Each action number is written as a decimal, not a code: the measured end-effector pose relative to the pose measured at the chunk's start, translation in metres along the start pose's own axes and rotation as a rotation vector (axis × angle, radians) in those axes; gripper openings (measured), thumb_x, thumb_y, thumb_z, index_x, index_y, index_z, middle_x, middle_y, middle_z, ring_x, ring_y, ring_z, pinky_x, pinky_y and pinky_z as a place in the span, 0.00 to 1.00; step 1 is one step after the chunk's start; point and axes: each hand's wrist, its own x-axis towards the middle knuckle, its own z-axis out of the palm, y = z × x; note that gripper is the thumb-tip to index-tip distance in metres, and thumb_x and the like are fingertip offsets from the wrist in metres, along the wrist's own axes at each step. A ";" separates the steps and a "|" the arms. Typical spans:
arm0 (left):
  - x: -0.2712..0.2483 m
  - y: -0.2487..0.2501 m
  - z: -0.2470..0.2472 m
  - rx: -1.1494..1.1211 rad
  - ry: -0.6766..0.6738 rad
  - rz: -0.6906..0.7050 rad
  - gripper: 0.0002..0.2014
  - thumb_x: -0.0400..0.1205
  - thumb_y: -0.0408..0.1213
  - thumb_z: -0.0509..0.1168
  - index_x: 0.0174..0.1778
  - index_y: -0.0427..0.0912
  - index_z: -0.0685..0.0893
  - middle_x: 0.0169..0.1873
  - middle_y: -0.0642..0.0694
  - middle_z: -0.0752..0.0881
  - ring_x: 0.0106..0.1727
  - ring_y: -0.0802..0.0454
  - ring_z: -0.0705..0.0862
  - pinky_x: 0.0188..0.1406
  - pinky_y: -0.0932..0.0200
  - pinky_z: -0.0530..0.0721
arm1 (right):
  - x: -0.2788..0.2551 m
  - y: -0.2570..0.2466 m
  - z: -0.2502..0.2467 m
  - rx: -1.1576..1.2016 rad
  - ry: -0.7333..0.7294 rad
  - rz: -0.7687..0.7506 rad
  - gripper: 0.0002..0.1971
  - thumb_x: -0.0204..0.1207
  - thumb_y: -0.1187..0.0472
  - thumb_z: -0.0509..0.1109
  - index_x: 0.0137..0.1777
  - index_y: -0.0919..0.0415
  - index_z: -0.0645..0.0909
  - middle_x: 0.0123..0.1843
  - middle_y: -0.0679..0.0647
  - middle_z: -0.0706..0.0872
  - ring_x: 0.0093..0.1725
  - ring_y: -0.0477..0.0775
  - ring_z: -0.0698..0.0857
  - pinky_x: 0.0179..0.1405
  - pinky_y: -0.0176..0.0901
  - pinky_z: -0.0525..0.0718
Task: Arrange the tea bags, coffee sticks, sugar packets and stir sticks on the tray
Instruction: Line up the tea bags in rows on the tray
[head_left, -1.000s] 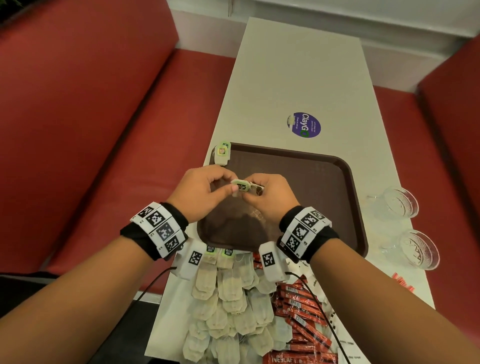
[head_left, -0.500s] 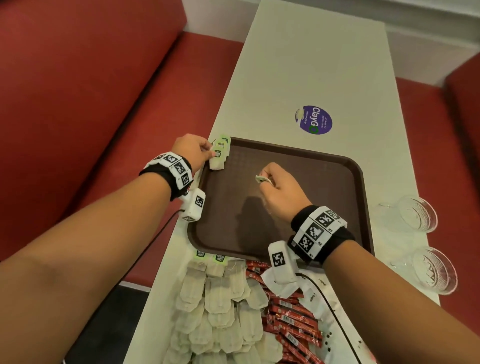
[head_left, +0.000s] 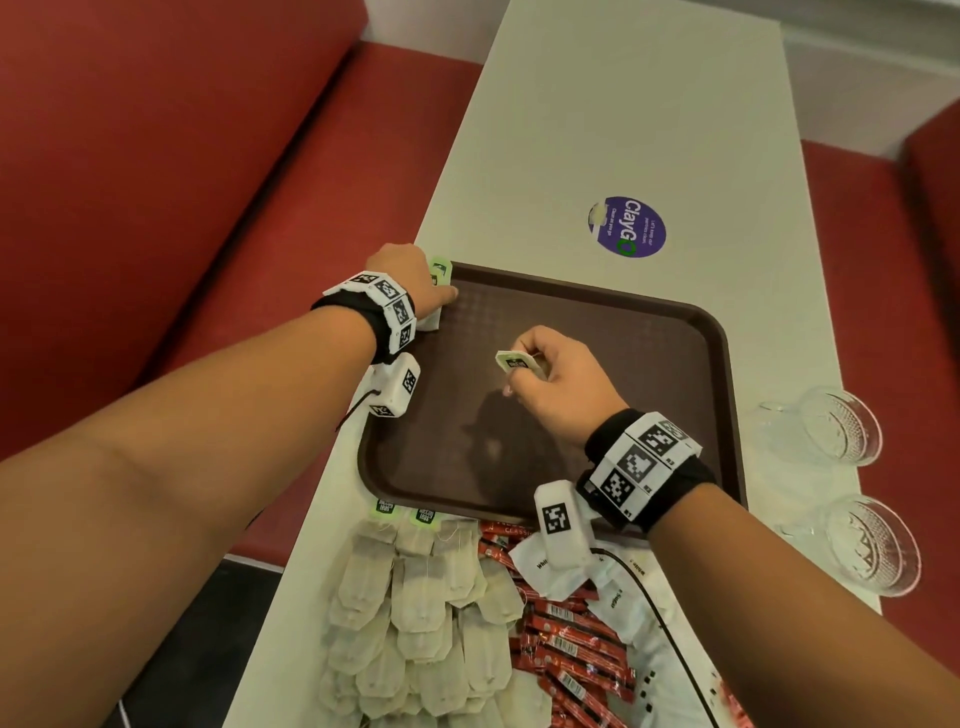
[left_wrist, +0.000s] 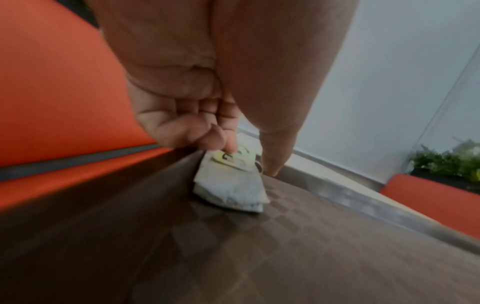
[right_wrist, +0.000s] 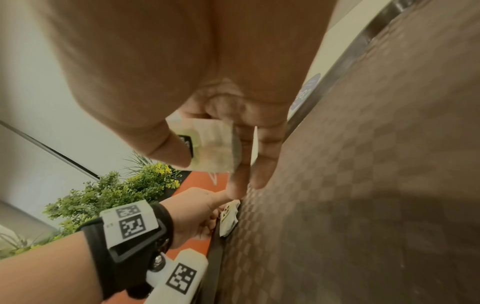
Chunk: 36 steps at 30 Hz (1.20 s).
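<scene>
Nearest the viewer, on the white bench (head_left: 597, 130), lies a loose heap of pale paper tea bags (head_left: 415, 613) with green tags, beside red coffee sticks (head_left: 566, 639) and white sugar packets (head_left: 618, 597); stir sticks cannot be made out. Just beyond them sits a dark brown tray (head_left: 727, 364) with a checkered floor, almost bare. Over its middle the right hand (head_left: 556, 384) hangs with thumb and fingers (right_wrist: 166, 142) pinching a folded tea bag (head_left: 515, 359), its green tag pressed against the pouch, held above the tray and not touching it. At the tray's far left corner the left hand (head_left: 410, 283) has its fingertips (left_wrist: 228, 144) pressing down on a small stack of tea bags (left_wrist: 231, 189) that leans on the rim, tags uppermost; whether the fingers curl around it is unclear. Two clear glasses (head_left: 836, 421) stand to the right of the tray. Likely risks: the stack sits against the sloping rim, so lifting the left hand could let the bags slide or fan apart, and the tag strings could snag and drag a neighbour when the next bag is added.
</scene>
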 end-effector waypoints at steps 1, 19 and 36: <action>0.001 0.003 0.000 0.026 0.006 -0.004 0.29 0.75 0.69 0.65 0.35 0.42 0.77 0.42 0.42 0.84 0.39 0.43 0.80 0.27 0.57 0.72 | 0.001 0.000 0.000 -0.013 0.003 -0.011 0.03 0.76 0.63 0.69 0.44 0.55 0.79 0.41 0.58 0.90 0.41 0.63 0.88 0.42 0.60 0.87; -0.094 -0.001 -0.053 -0.616 -0.065 0.523 0.16 0.79 0.60 0.69 0.44 0.51 0.88 0.35 0.52 0.86 0.36 0.58 0.82 0.39 0.61 0.81 | 0.009 -0.017 0.002 -0.029 0.171 -0.091 0.02 0.78 0.58 0.74 0.46 0.55 0.85 0.44 0.50 0.89 0.45 0.52 0.86 0.50 0.49 0.85; -0.075 -0.056 -0.022 -0.544 -0.025 0.305 0.06 0.80 0.43 0.75 0.50 0.48 0.89 0.42 0.52 0.90 0.47 0.57 0.87 0.55 0.57 0.84 | -0.022 -0.007 0.018 -0.181 -0.217 -0.031 0.15 0.70 0.55 0.83 0.52 0.51 0.82 0.42 0.46 0.88 0.36 0.42 0.83 0.48 0.48 0.88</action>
